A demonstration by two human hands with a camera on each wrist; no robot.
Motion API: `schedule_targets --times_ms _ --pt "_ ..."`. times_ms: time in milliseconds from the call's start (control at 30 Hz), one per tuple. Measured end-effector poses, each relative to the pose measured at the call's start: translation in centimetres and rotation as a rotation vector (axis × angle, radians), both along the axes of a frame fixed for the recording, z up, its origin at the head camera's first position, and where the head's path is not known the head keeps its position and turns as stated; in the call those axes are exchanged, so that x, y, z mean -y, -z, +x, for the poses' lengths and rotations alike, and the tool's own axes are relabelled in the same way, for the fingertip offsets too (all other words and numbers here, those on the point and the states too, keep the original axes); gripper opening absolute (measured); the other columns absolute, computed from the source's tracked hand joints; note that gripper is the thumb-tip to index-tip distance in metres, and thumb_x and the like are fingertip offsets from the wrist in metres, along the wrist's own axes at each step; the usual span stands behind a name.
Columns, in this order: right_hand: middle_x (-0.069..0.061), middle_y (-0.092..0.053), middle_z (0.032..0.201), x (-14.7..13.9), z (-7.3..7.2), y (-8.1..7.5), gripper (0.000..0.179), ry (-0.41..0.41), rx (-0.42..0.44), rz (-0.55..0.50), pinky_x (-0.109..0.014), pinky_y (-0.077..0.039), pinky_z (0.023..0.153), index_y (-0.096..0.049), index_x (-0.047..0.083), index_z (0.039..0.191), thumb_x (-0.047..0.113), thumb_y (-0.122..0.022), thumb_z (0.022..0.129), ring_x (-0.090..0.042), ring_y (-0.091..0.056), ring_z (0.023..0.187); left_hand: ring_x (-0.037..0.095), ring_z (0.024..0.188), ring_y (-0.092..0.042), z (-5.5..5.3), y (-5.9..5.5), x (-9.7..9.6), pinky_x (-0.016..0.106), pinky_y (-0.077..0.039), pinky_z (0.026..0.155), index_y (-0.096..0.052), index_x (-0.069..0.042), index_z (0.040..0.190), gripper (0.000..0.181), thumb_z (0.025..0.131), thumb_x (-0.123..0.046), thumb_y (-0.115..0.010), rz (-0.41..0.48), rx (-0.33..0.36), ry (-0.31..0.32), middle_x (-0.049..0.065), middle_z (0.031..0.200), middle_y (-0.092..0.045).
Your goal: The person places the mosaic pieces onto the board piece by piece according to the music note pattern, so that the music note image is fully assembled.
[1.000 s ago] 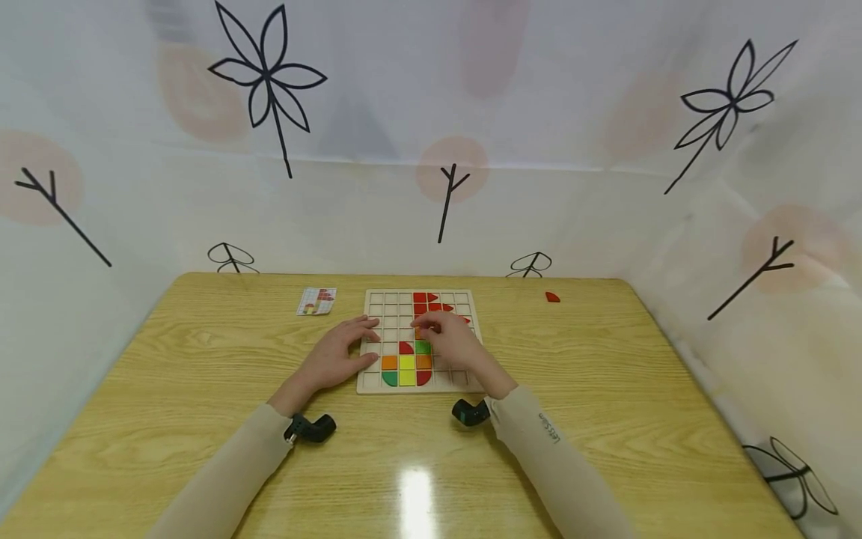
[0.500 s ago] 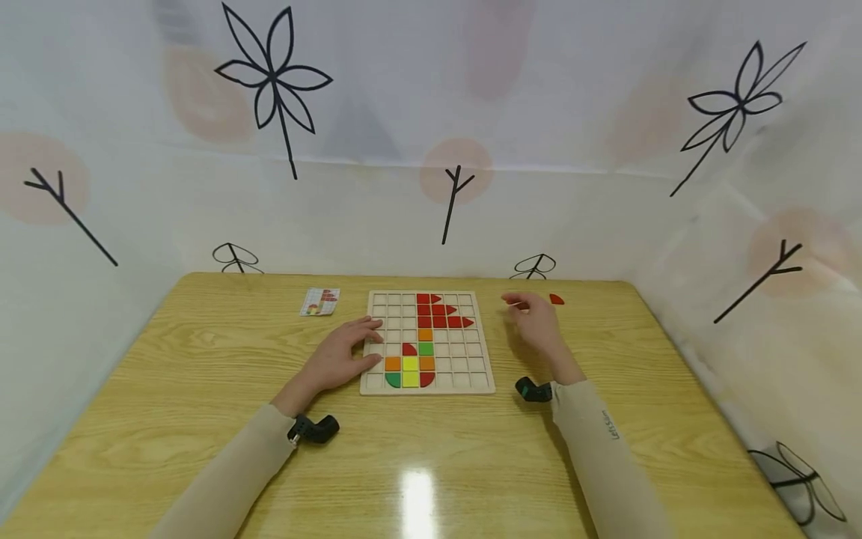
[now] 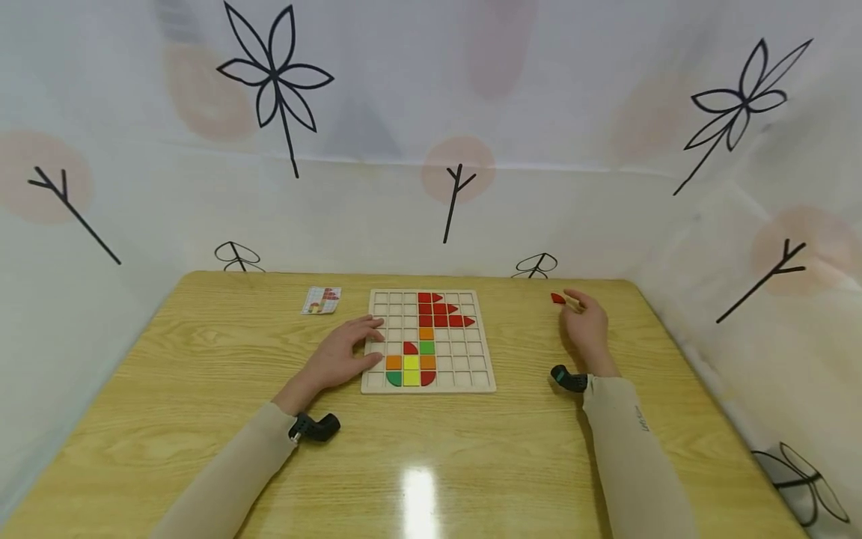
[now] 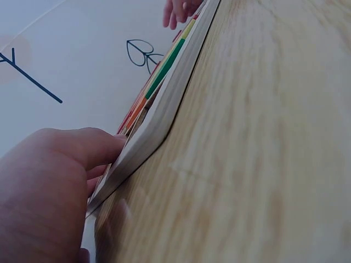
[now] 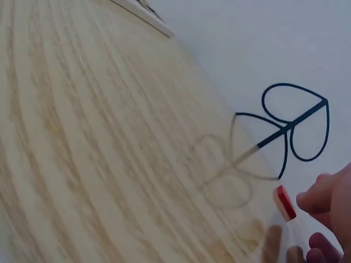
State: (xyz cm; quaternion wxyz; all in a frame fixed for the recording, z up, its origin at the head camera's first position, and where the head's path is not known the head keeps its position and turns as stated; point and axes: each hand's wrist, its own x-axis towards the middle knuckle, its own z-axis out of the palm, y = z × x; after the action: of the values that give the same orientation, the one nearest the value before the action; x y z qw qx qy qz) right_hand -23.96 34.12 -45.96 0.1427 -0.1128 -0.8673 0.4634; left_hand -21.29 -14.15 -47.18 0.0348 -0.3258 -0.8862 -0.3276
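A square wooden grid board point(image 3: 465, 379) lies mid-table, with red, orange, yellow and green tiles set in its cells. My left hand point(image 3: 340, 353) rests at the board's left edge, fingertips over the rim and thumb by the lower part; the left wrist view shows its thumb point(image 4: 98, 143) against the edge. Toward the back right lies a loose red quarter-round tile point(image 3: 557, 298). My right hand point(image 3: 586, 326) is just right of it, index finger and thumb parted around its near side. In the right wrist view a small gap shows between the tile point(image 5: 284, 203) and the fingertip.
A small printed pattern card point(image 3: 322, 300) lies left of the board, toward the back. The wooden table point(image 3: 377, 464) ends at a white cloth backdrop point(image 3: 377, 217) with leaf drawings. A dark camera is strapped on each wrist.
My right hand has left the board and moved right to the loose red tile. An orange square it covered now shows on the board. My left hand has stayed put.
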Motion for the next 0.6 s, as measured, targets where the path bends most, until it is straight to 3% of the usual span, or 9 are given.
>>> schedule_targets --times_ms 167,200,400,600 --pt "-0.021 -0.048 0.146 0.1 -0.3 0.4 0.045 -0.03 0.031 0.039 -0.03 -0.041 0.08 -0.054 0.004 0.143 0.008 -0.054 0.098 -0.034 -0.05 0.125 0.027 0.143 -0.035 0.0 -0.1 0.0 0.053 -0.03 0.114 -0.068 -0.013 0.116 0.027 0.095 -0.031 -0.069 0.002 0.006 0.005 0.005 0.15 -0.048" --pt "-0.022 -0.049 0.145 0.1 -0.3 0.4 0.044 -0.037 0.03 0.052 -0.03 -0.041 0.084 -0.054 0.002 0.142 0.008 -0.055 0.099 -0.033 -0.049 0.13 0.027 0.144 -0.035 0.0 -0.1 0.0 0.052 -0.029 0.115 -0.068 -0.014 0.115 0.027 0.095 -0.031 -0.069 0.003 0.007 0.005 0.005 0.15 -0.049" --pt "-0.028 -0.057 0.133 0.5 0.0 0.6 0.034 -0.044 -0.047 0.123 -0.05 -0.044 0.102 -0.063 -0.005 0.13 0.005 -0.06 0.098 -0.042 -0.051 0.127 0.029 0.142 -0.037 0.1 0.0 -0.1 0.054 -0.031 0.113 -0.068 -0.013 0.115 0.026 0.095 -0.03 -0.069 0.012 -0.009 0.01 0.008 0.149 -0.05" --pt "-0.027 -0.061 0.125 0.5 0.0 1.1 0.03 -0.049 -0.061 0.096 -0.049 -0.047 0.1 -0.064 -0.005 0.127 0.004 -0.061 0.098 -0.039 -0.056 0.121 0.026 0.144 -0.035 -0.1 0.2 -0.1 0.051 -0.03 0.114 -0.068 -0.015 0.116 0.026 0.095 -0.031 -0.068 -0.006 0.004 -0.007 0.005 0.15 -0.048"
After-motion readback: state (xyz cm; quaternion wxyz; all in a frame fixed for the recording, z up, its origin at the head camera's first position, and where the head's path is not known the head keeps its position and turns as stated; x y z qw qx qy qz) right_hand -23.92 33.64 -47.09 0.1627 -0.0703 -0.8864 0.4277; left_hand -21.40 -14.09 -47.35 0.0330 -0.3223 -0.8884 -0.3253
